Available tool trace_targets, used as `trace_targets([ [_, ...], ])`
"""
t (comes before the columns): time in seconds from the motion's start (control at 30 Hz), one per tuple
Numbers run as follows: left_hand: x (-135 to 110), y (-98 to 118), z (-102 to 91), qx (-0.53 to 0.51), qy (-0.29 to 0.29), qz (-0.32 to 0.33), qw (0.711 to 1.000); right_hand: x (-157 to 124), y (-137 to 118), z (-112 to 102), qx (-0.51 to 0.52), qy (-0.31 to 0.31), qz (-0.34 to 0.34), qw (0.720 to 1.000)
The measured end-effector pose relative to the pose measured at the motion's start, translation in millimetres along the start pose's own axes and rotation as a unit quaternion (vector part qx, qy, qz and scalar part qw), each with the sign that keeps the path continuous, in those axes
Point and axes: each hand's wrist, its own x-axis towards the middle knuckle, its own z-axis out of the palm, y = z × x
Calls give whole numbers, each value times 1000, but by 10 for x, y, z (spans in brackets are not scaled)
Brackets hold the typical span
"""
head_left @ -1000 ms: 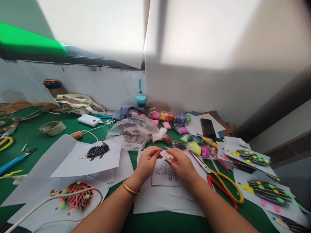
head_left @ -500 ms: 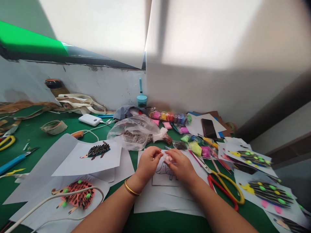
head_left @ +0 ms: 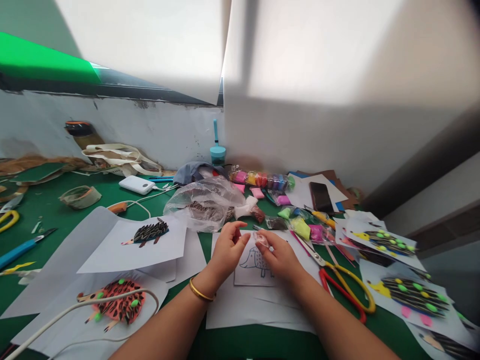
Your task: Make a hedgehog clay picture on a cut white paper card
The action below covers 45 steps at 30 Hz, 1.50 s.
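Observation:
My left hand [head_left: 227, 251] and my right hand [head_left: 279, 256] meet over a white sheet with a drawn hedgehog outline [head_left: 256, 261]. My right hand pinches a small clear plastic packet with something pale pink inside [head_left: 261, 241]. My left hand's fingers are curled right beside the packet, thumb and forefinger close to its edge; whether they touch it I cannot tell. A gold bangle [head_left: 200, 291] sits on my left wrist. Both hands hover just above the paper on the green table [head_left: 48, 205].
Scissors with red and yellow handles [head_left: 345, 287] lie right of my right hand. Behind are a crumpled clear bag [head_left: 204, 202], coloured clay packets [head_left: 262, 181], a black phone [head_left: 321, 196] and a power bank [head_left: 137, 185]. Finished hedgehog pictures lie left [head_left: 150, 233] and right [head_left: 414, 292].
My left hand has loosened and drawn slightly back from the packet, while the right hand keeps hold of it. The view shifted a little.

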Motion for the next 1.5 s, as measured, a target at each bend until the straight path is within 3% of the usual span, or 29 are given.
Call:
trace_targets([
  [0.13,-4,2,8,-11,-31,35,999,21,-10,-10,59,-3,-19,998],
  [0.27,-31,51,-10,-18,-39,85,995,26,-19,-9,92,-18,32,995],
  [0.5,-37,107,-43,135,-73,100,983,39,-52,-43,97,-36,51,993],
  [0.7,-18,72,-32,175,-119,110,971,27,6,-24,96,-22,17,995],
  [0.83,-28,41,-9,175,-93,93,976,11,13,-10,82,-20,26,996],
  [0.93,-16,5,3,139,-61,73,986,16,16,-16,59,-3,-9,998],
  [1.03,19,-35,15,34,-12,17,999,72,52,-76,6,49,-50,998],
  [1.1,42,-46,27,-86,3,-80,993,155,105,-159,-35,86,-49,994],
  [1.2,61,-16,47,-308,3,-223,925,346,239,-308,-113,126,-47,984],
  [1.27,68,24,54,-418,-1,-264,870,480,360,-375,-162,138,-56,975],
  [1.37,75,81,46,-478,-6,-289,829,590,515,-385,-228,81,-43,969],
  [1.5,73,103,10,-446,7,-319,836,442,490,-357,-248,42,-41,967],
])
